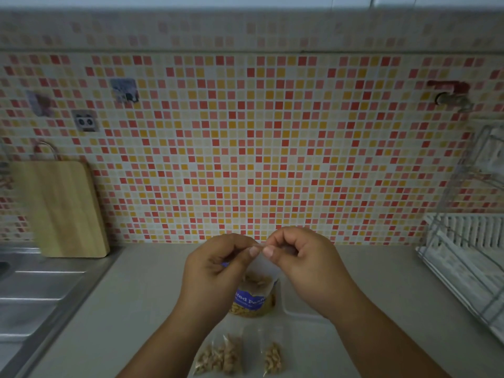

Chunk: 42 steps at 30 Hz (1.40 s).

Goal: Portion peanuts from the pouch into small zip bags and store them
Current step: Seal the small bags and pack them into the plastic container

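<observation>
One steel sink (pixel 32 293) sits at far left, with one wooden cutting board (pixel 64 208) leaning on the mosaic-tiled wall (pixel 245 145). Across the grey table (pixel 141 296) stand one peanut pouch (pixel 252 298) and, nearer the camera, what look like three filled zip bags (pixel 234 356). Left hand (pixel 215 271) and right hand (pixel 305 263) pinch one clear bag (pixel 266 264) above the pouch, thumbs pressed to fingers. One dish rack (pixel 469 252) stands at right.
</observation>
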Available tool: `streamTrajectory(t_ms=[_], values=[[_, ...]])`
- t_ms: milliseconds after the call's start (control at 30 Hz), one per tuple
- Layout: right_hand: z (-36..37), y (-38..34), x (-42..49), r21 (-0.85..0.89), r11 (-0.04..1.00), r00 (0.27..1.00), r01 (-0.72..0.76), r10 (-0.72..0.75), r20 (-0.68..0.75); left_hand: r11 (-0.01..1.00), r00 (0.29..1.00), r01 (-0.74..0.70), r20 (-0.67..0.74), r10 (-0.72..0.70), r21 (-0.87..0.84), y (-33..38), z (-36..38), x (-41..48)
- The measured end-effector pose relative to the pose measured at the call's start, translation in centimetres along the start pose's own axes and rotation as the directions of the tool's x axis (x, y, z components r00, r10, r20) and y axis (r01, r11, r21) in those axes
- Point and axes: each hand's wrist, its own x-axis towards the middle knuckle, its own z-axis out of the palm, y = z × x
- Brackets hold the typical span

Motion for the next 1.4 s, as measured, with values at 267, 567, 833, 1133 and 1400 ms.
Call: streamTrajectory(t_ms=[267, 567, 833, 1133, 1400], values=[[-0.5, 0.9, 0.2, -0.170, 0.985, 0.999, -0.005, -0.001, -0.035, 0.987, 0.989, 0.116, -0.081, -0.126, -0.115, -0.3, 0.1, 0.2], [0.0, 2.3, 0.8, 0.025, 0.992, 0.989, -0.127, 0.128, -0.071, 0.938, 0.958, 0.251, -0.076, -0.276, -0.239, -1.7, 1.0, 0.2], [3.4, 11.5, -0.3, -0.193, 0.854, 0.816, -0.483, 0.519, 0.253, 0.772, 0.773, 0.631, -0.029, -0.634, -0.078, -11.5, 2.8, -3.8], [9.9, 20.9, -4.0, -0.566, 0.563, 0.660, -0.603, 0.750, 0.043, 0.669, 0.759, 0.579, -0.007, -0.651, 0.465, -19.6, 5.1, -7.9], [10.7, 22.7, -4.4, -0.365, 0.647, 0.683, -0.669, 0.730, 0.042, 0.644, 0.837, 0.275, 0.151, -0.525, 0.714, -19.6, 5.1, -8.1]])
